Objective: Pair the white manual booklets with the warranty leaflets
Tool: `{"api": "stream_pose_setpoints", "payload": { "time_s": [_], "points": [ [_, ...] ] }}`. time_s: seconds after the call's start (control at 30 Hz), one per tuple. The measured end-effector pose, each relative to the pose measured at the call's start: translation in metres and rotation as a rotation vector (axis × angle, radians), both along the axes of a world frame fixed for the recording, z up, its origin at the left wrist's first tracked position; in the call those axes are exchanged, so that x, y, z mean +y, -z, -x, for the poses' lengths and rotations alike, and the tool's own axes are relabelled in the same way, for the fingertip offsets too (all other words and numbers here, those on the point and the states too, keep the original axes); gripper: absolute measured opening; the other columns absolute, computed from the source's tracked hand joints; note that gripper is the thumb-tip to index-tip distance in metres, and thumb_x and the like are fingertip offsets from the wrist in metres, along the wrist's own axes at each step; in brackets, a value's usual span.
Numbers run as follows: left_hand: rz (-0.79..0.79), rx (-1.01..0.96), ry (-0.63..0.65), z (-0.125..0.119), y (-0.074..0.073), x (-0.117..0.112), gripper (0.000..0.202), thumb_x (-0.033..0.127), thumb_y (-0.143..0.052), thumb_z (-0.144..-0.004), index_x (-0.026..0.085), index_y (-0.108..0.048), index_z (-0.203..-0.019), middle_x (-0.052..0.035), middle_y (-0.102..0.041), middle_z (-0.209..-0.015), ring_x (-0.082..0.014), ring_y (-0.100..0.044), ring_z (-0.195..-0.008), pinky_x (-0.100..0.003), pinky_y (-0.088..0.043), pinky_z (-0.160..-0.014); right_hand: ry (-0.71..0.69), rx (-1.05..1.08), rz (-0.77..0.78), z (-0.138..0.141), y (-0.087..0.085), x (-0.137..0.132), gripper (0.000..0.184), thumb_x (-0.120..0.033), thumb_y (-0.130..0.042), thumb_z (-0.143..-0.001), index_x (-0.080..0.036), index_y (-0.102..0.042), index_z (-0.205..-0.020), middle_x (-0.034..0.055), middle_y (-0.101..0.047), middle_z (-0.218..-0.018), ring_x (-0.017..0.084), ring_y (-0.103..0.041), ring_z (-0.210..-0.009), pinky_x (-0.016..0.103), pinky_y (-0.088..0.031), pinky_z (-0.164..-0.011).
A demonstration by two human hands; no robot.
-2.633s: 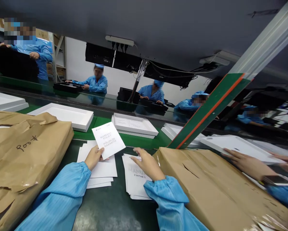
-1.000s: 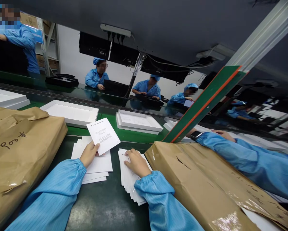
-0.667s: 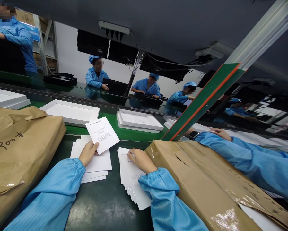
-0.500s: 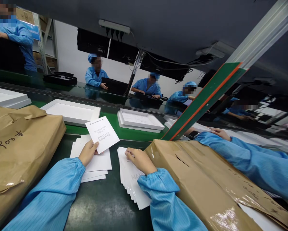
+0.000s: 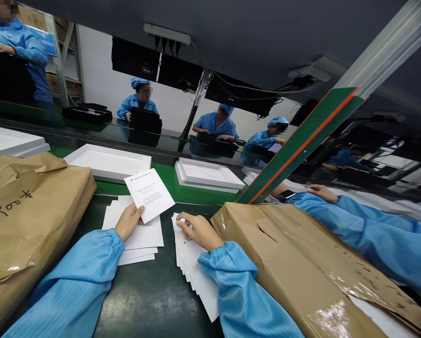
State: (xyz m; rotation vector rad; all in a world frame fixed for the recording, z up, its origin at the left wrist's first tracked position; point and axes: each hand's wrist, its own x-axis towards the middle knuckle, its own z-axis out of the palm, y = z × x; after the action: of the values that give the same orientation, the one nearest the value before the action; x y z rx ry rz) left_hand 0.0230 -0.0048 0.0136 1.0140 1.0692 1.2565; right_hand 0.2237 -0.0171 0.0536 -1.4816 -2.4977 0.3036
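My left hand is closed on a white warranty leaflet printed "WARRANTY POLICY / PÓLIZA DE GARANTÍA", pinching its lower edge with the thumb on top. Beneath that hand lies a loose pile of white leaflets. To the right, my right hand has its fingers curled at the upper end of a fanned stack of white booklets. It seems to grip the top booklet, though the fingertips are partly hidden. My right sleeve covers part of the stack.
Brown paper-wrapped bundles flank me, one at left and one at right. Ahead, white box trays sit on a green conveyor. A slanted green post rises at right, near a co-worker's sleeves. Several people work opposite.
My right hand has shifted slightly left and its fingers have curled more; the top booklet has slid toward me. The left hand keeps its leaflet almost still. One co-worker opposite has turned a black case.
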Motion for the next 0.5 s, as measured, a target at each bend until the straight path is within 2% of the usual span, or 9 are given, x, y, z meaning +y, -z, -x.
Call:
{"api": "stream_pose_setpoints", "payload": {
  "time_s": [0.1, 0.2, 0.27, 0.33, 0.4, 0.5],
  "points": [
    [-0.009, 0.014, 0.004, 0.0, 0.0, 0.0, 0.029, 0.017, -0.043, -0.073, 0.01, -0.045, -0.102, -0.0082, -0.061, -0.083, -0.0107, -0.056, -0.05, -0.023, -0.046, -0.05, -0.028, 0.002, 0.005, -0.001, -0.003, 0.0, 0.024, -0.033, -0.032, -0.079, -0.022, -0.05, -0.089, -0.0028, -0.058, -0.057, 0.012, -0.053, -0.056, 0.021, -0.034, -0.055],
    [-0.005, 0.021, 0.005, 0.0, 0.0, 0.0, 0.029, 0.017, -0.043, -0.074, 0.01, -0.045, -0.102, -0.0085, -0.061, -0.084, -0.0107, -0.056, -0.051, -0.023, -0.046, -0.05, -0.145, 0.017, 0.045, -0.002, -0.005, -0.002, 0.021, -0.033, -0.038, -0.076, -0.022, -0.051, -0.087, -0.0003, -0.059, -0.076, 0.012, -0.052, -0.071, 0.021, -0.035, -0.064],
    [-0.002, 0.02, 0.003, 0.0, 0.0, 0.0, 0.03, 0.017, -0.043, -0.073, 0.01, -0.045, -0.102, -0.0085, -0.061, -0.085, -0.0106, -0.056, -0.051, -0.023, -0.046, -0.05, -0.164, -0.02, 0.057, -0.003, -0.005, -0.005, 0.02, -0.035, -0.046, -0.071, -0.022, -0.052, -0.085, 0.0013, -0.055, -0.085, 0.015, -0.047, -0.082, 0.023, -0.034, -0.07],
    [-0.004, 0.018, 0.001, 0.0, 0.0, 0.0, 0.029, 0.017, -0.043, -0.073, 0.01, -0.045, -0.102, -0.0083, -0.061, -0.085, -0.0103, -0.056, -0.051, -0.023, -0.046, -0.05, -0.1, -0.092, 0.067, -0.003, -0.004, -0.01, 0.029, -0.038, -0.056, -0.061, -0.022, -0.051, -0.085, 0.0023, -0.051, -0.088, 0.018, -0.043, -0.086, 0.026, -0.034, -0.07],
    [-0.011, 0.022, 0.004, -0.001, 0.0, 0.001, 0.029, 0.016, -0.042, -0.074, 0.009, -0.045, -0.102, -0.0082, -0.061, -0.084, -0.01, -0.056, -0.05, -0.023, -0.046, -0.05, -0.021, -0.161, 0.107, -0.002, -0.001, -0.015, 0.037, -0.038, -0.062, -0.054, -0.023, -0.049, -0.086, 0.0025, -0.047, -0.088, 0.02, -0.041, -0.086, 0.026, -0.035, -0.063],
    [-0.016, 0.03, 0.009, 0.0, 0.002, 0.002, 0.027, 0.016, -0.042, -0.074, 0.009, -0.045, -0.1, -0.0075, -0.061, -0.081, -0.0101, -0.056, -0.049, -0.023, -0.047, -0.05, 0.076, -0.232, 0.15, 0.004, 0.003, -0.022, 0.031, -0.031, -0.06, -0.055, -0.022, -0.046, -0.082, 0.002, -0.042, -0.086, 0.016, -0.044, -0.071, 0.023, -0.031, -0.052]
  ]
}}
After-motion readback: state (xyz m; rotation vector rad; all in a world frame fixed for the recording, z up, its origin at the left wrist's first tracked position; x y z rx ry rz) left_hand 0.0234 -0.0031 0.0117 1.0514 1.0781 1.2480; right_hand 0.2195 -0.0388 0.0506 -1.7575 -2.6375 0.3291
